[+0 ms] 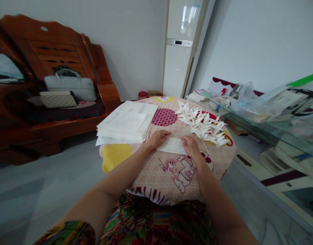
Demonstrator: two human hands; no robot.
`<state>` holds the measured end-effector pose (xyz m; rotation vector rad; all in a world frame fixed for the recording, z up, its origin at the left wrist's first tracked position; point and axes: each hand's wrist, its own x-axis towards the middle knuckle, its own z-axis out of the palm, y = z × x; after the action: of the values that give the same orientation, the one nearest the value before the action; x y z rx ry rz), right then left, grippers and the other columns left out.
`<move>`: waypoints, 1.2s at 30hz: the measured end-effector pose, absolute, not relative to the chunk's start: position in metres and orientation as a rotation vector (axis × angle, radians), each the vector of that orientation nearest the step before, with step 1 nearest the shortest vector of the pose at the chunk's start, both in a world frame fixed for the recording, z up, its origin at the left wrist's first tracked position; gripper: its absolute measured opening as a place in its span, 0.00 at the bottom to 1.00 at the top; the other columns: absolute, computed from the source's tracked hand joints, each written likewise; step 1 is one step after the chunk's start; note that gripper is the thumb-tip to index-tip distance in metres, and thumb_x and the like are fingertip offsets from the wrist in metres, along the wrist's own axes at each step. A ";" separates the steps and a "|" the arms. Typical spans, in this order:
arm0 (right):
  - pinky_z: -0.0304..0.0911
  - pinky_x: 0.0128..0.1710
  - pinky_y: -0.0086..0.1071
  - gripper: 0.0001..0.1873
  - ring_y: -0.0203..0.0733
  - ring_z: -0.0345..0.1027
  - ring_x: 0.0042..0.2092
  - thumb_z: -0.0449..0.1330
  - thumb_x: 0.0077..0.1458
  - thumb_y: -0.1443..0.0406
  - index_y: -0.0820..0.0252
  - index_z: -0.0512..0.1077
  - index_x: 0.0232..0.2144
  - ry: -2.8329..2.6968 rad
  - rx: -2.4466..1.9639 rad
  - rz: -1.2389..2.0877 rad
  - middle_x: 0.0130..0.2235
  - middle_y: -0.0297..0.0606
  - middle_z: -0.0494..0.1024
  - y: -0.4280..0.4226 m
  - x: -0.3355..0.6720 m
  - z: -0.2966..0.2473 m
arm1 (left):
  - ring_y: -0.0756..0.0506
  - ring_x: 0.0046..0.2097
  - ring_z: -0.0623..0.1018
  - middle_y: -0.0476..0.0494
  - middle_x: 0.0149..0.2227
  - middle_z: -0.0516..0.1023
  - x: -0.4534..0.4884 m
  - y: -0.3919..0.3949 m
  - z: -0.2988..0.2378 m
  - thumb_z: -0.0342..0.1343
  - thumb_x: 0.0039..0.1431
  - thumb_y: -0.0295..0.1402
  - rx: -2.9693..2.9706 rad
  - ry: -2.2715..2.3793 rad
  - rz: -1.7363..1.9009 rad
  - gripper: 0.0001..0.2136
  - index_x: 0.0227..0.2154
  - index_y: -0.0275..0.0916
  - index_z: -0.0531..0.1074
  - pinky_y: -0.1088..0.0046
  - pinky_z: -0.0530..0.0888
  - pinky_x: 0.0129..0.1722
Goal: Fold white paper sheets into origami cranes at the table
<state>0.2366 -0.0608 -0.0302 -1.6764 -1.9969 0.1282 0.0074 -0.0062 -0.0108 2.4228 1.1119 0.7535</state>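
A sheet of white paper (171, 146) with rows of faint writing lies on the cloth-covered table, folded into a wide strip as far as I can see. My left hand (159, 139) rests at its upper left edge, fingers stretched out to the right and holding nothing. At the right end, my right hand (191, 145) has its fingers curled around the paper's edge. Just beyond my right hand spreads a cluster of folded white paper cranes (203, 123). To the left of my left hand sits a thick stack of printed paper sheets (124, 122), slightly fanned at the bottom.
The round table's patterned tablecloth (156, 173) hangs over the near edge by my lap. A wooden bench (62, 44) with a grey bag (69, 86) stands left. On the right, a glass-topped cabinet (258, 126) carries plastic bags. A tall white air conditioner (177, 68) stands behind.
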 end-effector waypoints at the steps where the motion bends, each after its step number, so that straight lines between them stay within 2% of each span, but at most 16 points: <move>1: 0.63 0.52 0.40 0.17 0.48 0.71 0.48 0.53 0.57 0.71 0.64 0.78 0.45 -1.998 -1.676 0.116 0.46 0.49 0.81 -0.061 0.236 -0.031 | 0.43 0.52 0.80 0.41 0.51 0.81 0.010 -0.007 -0.011 0.49 0.64 0.29 2.443 1.094 0.735 0.18 0.53 0.37 0.76 0.64 0.74 0.57; 14: 0.60 0.56 0.41 0.18 0.48 0.69 0.50 0.51 0.58 0.73 0.65 0.76 0.45 -2.017 -1.711 0.089 0.47 0.49 0.79 -0.061 0.229 -0.030 | 0.42 0.52 0.78 0.39 0.50 0.81 0.016 -0.008 -0.018 0.50 0.63 0.30 2.541 1.016 0.680 0.17 0.51 0.36 0.76 0.62 0.73 0.57; 22: 0.63 0.50 0.40 0.10 0.49 0.70 0.43 0.54 0.53 0.71 0.62 0.76 0.33 -1.887 -1.627 0.156 0.37 0.47 0.79 -0.064 0.229 -0.029 | 0.42 0.51 0.79 0.39 0.49 0.81 0.016 -0.009 -0.017 0.50 0.62 0.29 2.444 0.989 0.724 0.16 0.49 0.36 0.78 0.63 0.73 0.55; 25: 0.64 0.46 0.39 0.07 0.48 0.70 0.40 0.56 0.49 0.70 0.59 0.75 0.28 -1.744 -1.540 0.271 0.34 0.44 0.80 -0.064 0.231 -0.028 | 0.40 0.50 0.79 0.37 0.48 0.82 0.015 -0.008 -0.017 0.54 0.62 0.37 2.220 0.958 0.892 0.16 0.47 0.36 0.79 0.63 0.73 0.55; 27: 0.65 0.43 0.38 0.06 0.47 0.71 0.38 0.57 0.48 0.67 0.58 0.75 0.26 -1.626 -1.487 0.346 0.33 0.41 0.80 -0.063 0.233 -0.027 | 0.38 0.50 0.79 0.36 0.48 0.82 0.014 -0.005 -0.016 0.56 0.61 0.47 1.925 0.937 1.055 0.22 0.47 0.36 0.79 0.63 0.73 0.53; 30: 0.64 0.37 0.37 0.05 0.45 0.69 0.32 0.59 0.45 0.63 0.57 0.75 0.24 -1.370 -1.414 0.510 0.27 0.36 0.78 -0.063 0.235 -0.024 | 0.38 0.50 0.79 0.36 0.50 0.81 0.012 0.000 -0.015 0.52 0.59 0.58 1.415 0.848 1.188 0.31 0.50 0.36 0.78 0.63 0.73 0.51; 32: 0.62 0.34 0.35 0.06 0.43 0.67 0.30 0.61 0.41 0.61 0.57 0.75 0.23 -1.193 -1.364 0.642 0.24 0.33 0.75 -0.064 0.236 -0.022 | 0.38 0.51 0.79 0.36 0.50 0.81 0.011 0.003 -0.012 0.50 0.58 0.61 1.188 0.764 1.175 0.33 0.49 0.36 0.78 0.64 0.73 0.49; 36: 0.60 0.34 0.35 0.09 0.41 0.66 0.31 0.65 0.36 0.59 0.57 0.76 0.23 -0.994 -1.294 0.805 0.24 0.32 0.75 -0.066 0.235 -0.018 | 0.37 0.49 0.79 0.35 0.45 0.83 0.010 0.003 -0.008 0.51 0.55 0.63 1.061 0.715 1.083 0.33 0.41 0.35 0.80 0.66 0.73 0.45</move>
<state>0.2355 -0.0657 -0.0180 -1.2940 -0.9942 0.8050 0.0099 0.0032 -0.0076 1.0612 0.7148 1.0826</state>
